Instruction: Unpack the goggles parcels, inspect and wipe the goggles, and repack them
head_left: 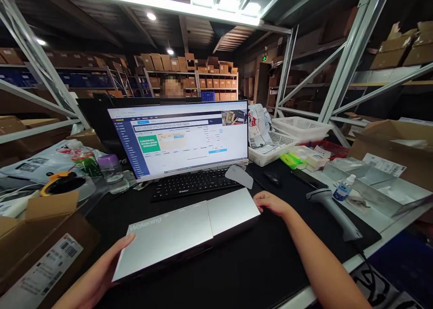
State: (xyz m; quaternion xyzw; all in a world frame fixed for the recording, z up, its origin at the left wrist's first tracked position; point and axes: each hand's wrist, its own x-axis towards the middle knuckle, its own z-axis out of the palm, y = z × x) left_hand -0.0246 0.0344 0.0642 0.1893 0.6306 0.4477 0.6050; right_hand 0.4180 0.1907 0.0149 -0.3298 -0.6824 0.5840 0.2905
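Note:
A long silver box marked "Wakening" (169,234) is tilted above the black mat (257,259). Across its top runs a seam, and right of that seam a plain silver section (233,212) sits slightly out of line with the lettered one. My left hand (110,257) grips the lettered end, thumb on top and the other fingers hidden by the box. At the opposite end, my right hand (270,204) has its fingers curled against the plain section's edge; its fingertips are partly hidden.
Behind the box stand a keyboard (189,185) and a lit monitor (186,137). A mouse (272,179), grey barcode scanner (334,212) and small blue bottle (344,189) lie to the right. An opened carton (43,250) is at left, near a purple-lidded jar (113,173). White baskets (274,149) stand farther back.

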